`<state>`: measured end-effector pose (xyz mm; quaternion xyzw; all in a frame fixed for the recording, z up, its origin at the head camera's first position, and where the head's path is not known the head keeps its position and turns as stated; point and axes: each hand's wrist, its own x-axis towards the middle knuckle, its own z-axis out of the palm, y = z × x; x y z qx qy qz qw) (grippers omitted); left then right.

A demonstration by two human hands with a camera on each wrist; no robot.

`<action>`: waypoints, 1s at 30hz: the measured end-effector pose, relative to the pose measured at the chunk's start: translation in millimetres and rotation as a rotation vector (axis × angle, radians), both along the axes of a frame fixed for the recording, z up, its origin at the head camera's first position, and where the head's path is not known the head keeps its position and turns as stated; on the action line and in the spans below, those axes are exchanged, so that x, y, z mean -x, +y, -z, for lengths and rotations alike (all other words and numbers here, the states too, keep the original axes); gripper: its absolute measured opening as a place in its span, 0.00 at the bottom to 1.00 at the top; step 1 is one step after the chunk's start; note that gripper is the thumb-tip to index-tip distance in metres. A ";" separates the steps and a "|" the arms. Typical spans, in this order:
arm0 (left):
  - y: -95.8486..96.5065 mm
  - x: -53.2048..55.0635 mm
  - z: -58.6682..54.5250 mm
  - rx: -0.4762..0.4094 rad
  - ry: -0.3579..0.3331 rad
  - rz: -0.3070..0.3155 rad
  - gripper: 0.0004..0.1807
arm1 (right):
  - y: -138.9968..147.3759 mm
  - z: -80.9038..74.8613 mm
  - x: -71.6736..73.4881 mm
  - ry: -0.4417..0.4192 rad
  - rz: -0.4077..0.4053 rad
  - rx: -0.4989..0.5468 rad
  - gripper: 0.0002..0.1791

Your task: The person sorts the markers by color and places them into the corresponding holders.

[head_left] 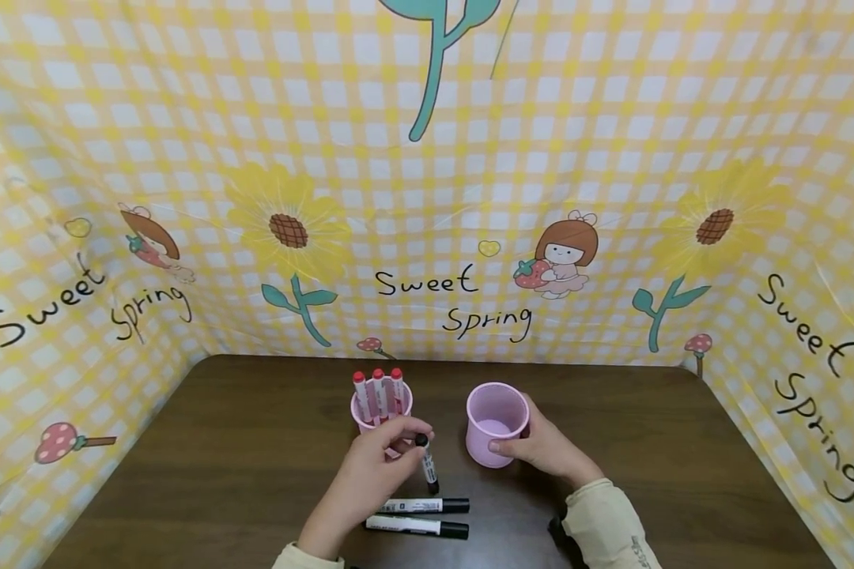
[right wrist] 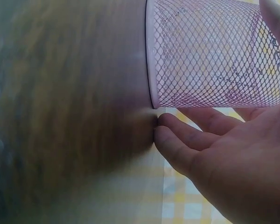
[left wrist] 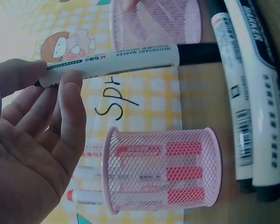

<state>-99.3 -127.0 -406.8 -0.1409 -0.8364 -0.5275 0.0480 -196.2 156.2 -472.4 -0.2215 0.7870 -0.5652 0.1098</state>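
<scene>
Head view: brown table (head_left: 185, 466) spans lower frame. Left hand (head_left: 377, 458), bottom center, pinches a tilted black-capped marker (head_left: 429, 472) by its upper end. Right hand (head_left: 549, 449), lower right of center, grips right pink cup (head_left: 480, 449). Left pink cup (left wrist: 217, 168), lower center, holds three red-tipped markers (head_left: 380, 395). Two lying markers (head_left: 427, 506), bottom center.

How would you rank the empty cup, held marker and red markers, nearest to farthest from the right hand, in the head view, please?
1. Empty cup: gripped by right hand.
2. Held marker: left of cup.
3. Red markers: farther left.
</scene>
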 end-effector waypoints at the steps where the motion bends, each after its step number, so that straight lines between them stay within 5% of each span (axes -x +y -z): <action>1: 1.2 0.4 0.3 0.006 0.007 -0.001 0.11 | -0.4 0.1 0.1 0.001 -0.002 0.000 0.47; 13: 9.2 8.1 16.2 -0.054 -0.009 0.030 0.12 | -0.9 -0.2 0.1 0.000 0.003 -0.006 0.48; 23: 13.8 14.5 27.8 0.006 0.011 0.051 0.10 | 4.5 5.2 0.7 0.015 0.006 0.021 0.47; 30: 20.5 17.1 19.1 -0.070 0.114 -0.011 0.10 | 0.4 4.7 2.8 0.016 0.000 -0.002 0.48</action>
